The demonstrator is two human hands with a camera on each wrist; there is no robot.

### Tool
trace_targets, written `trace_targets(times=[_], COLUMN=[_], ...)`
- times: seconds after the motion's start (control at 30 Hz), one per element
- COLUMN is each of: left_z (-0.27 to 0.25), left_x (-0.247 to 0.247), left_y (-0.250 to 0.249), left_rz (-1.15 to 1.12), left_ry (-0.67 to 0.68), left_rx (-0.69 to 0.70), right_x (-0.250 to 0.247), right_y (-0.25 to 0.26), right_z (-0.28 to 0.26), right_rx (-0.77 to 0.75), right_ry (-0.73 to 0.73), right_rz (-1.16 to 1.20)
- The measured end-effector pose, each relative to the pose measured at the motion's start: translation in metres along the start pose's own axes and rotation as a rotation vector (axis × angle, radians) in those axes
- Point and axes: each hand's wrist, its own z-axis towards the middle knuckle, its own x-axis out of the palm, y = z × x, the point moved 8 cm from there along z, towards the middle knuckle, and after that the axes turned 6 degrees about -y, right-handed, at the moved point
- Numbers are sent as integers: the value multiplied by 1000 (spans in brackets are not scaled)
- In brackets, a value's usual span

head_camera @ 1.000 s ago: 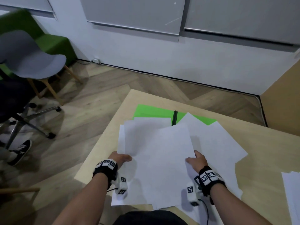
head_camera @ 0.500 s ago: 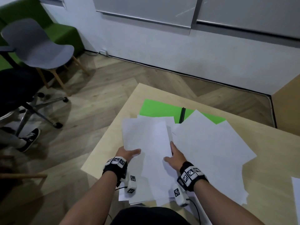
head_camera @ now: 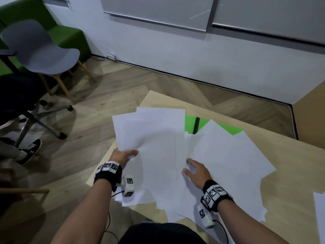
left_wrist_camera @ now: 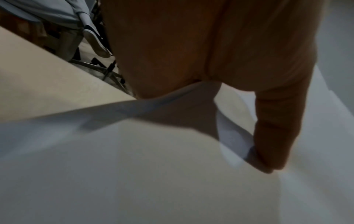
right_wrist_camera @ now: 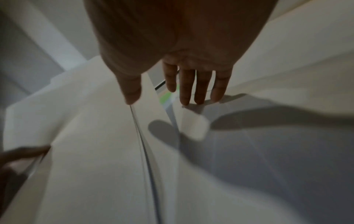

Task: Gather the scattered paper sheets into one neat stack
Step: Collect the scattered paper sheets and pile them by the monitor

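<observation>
My left hand (head_camera: 125, 155) pinches a bundle of white sheets (head_camera: 151, 138) by its left edge and holds it lifted and tilted over the table's near left part; in the left wrist view the thumb (left_wrist_camera: 275, 131) lies on top of the paper (left_wrist_camera: 134, 174). My right hand (head_camera: 195, 171) is flat with straight fingers (right_wrist_camera: 199, 86), resting on the spread of white sheets (head_camera: 228, 159) to the right of the bundle. More loose sheets (head_camera: 167, 205) overlap near the table's front edge.
A green sheet (head_camera: 190, 123) with a black pen or bar (head_camera: 195, 125) lies at the back of the wooden table (head_camera: 290, 173). Another white sheet (head_camera: 320, 213) shows at the right edge. A grey chair (head_camera: 44, 55) and an office chair base (head_camera: 40, 120) stand on the floor to the left.
My left hand has lifted the bundle up and towards the left. My right hand has let go of the bundle's right edge and moved right onto the lying sheets.
</observation>
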Motion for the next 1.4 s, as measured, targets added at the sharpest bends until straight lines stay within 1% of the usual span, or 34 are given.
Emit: trace_targets(times=[0.03, 0.13, 0.2, 0.27, 0.33, 0.43, 0.53, 0.6, 0.67, 0.73, 0.83, 0.87, 0.93, 1.03, 1.1, 1.13, 1.23, 1.27, 1.33, 1.4], left_z=[-1, -12, -18, -25, -34, -46, -57, -61, -64, -73, -96, -106, -119, -133, -144, -147, -144, -139, -124, -115], left_x=[0, 11, 20, 34, 51, 72, 88, 94, 96, 95, 102, 108, 121, 145, 164, 175, 206, 211, 215, 217], left_y=[-5, -20, -28, -34, -41, -49, -59, -71, -94, -126, -164, -175, -189, -202, -202, -196, -160, -146, -119, -107], left_rz=[-23, -129, -135, -137, -180, -184, -191, -227, -218, -147, -132, -126, -116, -192, -213, -201, -109, -79, -49, -59], left_ry=[15, 84, 117, 173, 240, 280, 327, 352, 355, 370, 476, 519, 550, 542, 564, 580, 623, 614, 550, 500], left_rx=[0, -8, -7, -8, -14, -25, -6, 8, 68, 170, 286, 334, 428, 504, 539, 533, 433, 389, 302, 265], right_x=[-5, -24, -34, -39, -40, -34, -33, -41, -58, -75, -108, -122, -154, -202, -220, -223, -208, -199, -184, -184], right_y=[3, 15, 29, 42, 54, 55, 43, 35, 36, 44, 63, 68, 75, 77, 70, 63, 25, 13, -9, -13], right_z=[0, 0, 2, 5, 2, -1, 0, 1, -5, -13, -33, -40, -54, -80, -94, -98, -97, -94, -92, -94], right_rx=[16, 87, 84, 61, 39, 39, 73, 103, 80, 27, -48, -86, -122, -161, -187, -173, -32, 36, 145, 168], right_ry=[-25, -122, -141, -125, -111, -103, -136, -205, -292, -345, -412, -459, -583, -756, -819, -844, -864, -849, -820, -833], right_rz=[84, 432, 586, 602, 543, 531, 522, 525, 581, 679, 781, 810, 838, 888, 887, 866, 777, 747, 777, 786])
